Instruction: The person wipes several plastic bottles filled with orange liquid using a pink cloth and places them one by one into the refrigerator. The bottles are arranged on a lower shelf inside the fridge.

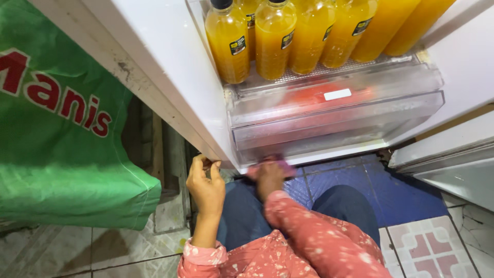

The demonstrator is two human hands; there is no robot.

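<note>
Pink cloth [272, 166], blurred, lies under the right hand [268, 177], fingers pressed flat on it, against the lower front edge of the clear drawer [334, 116] in the open white fridge [170, 72]. Left hand [205, 188] curls its fingers round the fridge's bottom corner. Orange juice bottles [275, 38] stand on the shelf above; a green sack [62, 134] sits left.

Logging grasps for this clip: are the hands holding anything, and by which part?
The left hand grips the bottom edge of the fridge's side wall. The right hand is blurred at the lower front of the clear drawer, with something pinkish; hold unclear.
</note>
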